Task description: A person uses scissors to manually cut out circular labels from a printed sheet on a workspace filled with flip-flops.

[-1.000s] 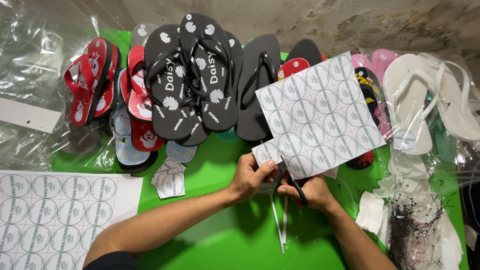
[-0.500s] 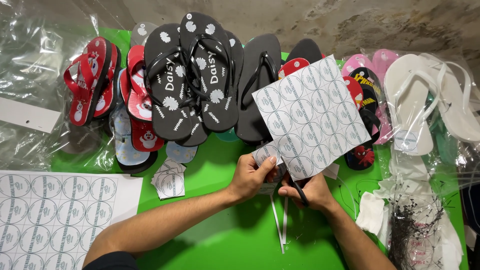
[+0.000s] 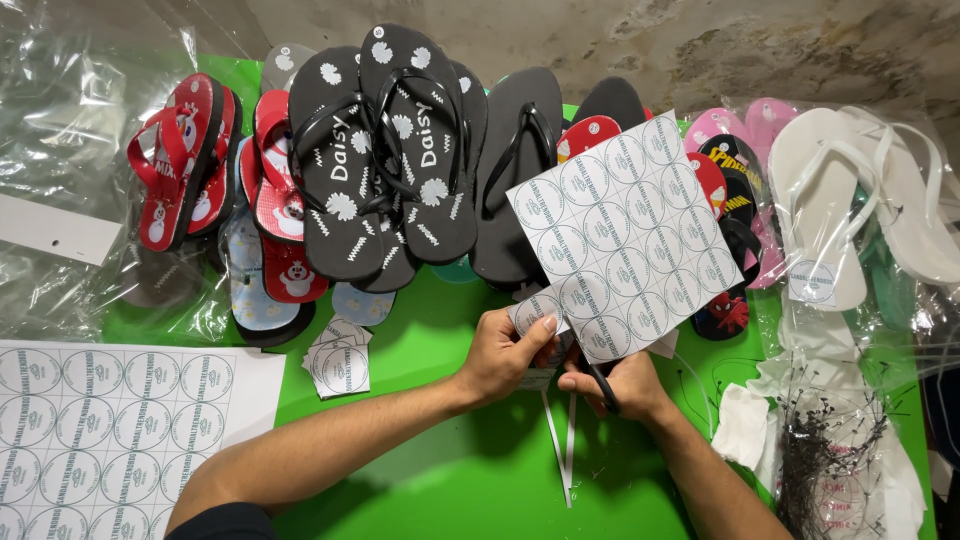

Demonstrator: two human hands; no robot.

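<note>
Green table, rough grey wall behind

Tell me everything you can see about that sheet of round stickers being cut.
The sticker sheet is white paper printed with rows of round grey-rimmed labels. It is held up tilted, like a diamond, above the green table and in front of the flip-flops. The left hand pinches its lower corner, where a strip is partly cut away; the right hand works dark scissors at its lower edge.
</note>
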